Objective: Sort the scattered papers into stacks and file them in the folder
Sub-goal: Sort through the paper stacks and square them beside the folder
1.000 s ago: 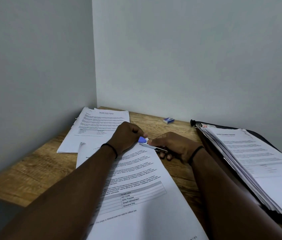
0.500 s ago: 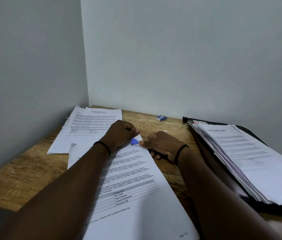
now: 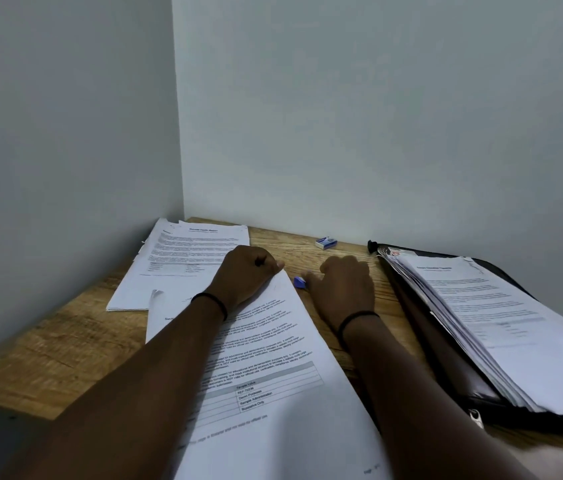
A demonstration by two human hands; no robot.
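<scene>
Left hand [image 3: 243, 271], fingers curled, presses the paper stack's [image 3: 273, 375] far corner; right hand's [image 3: 344, 289] fingers touch a blue stapler [image 3: 300, 282] (grip unclear).

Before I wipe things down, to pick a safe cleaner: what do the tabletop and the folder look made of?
The tabletop looks like matte wood or wood-look laminate, with visible brown grain streaks; which one, I cannot tell. The folder looks like black leather or faux leather, smooth with a faint sheen.

Wooden table [image 3: 65, 344], set into a wall corner. At the far-left corner: paper stack [image 3: 183, 268]. Along the near edge: printed sheets [image 3: 273, 393]. At the far edge: small blue box [image 3: 326, 242]. Right side: black folder [image 3: 446, 368] holding papers. Centre: blue stapler [image 3: 300, 282]
</scene>
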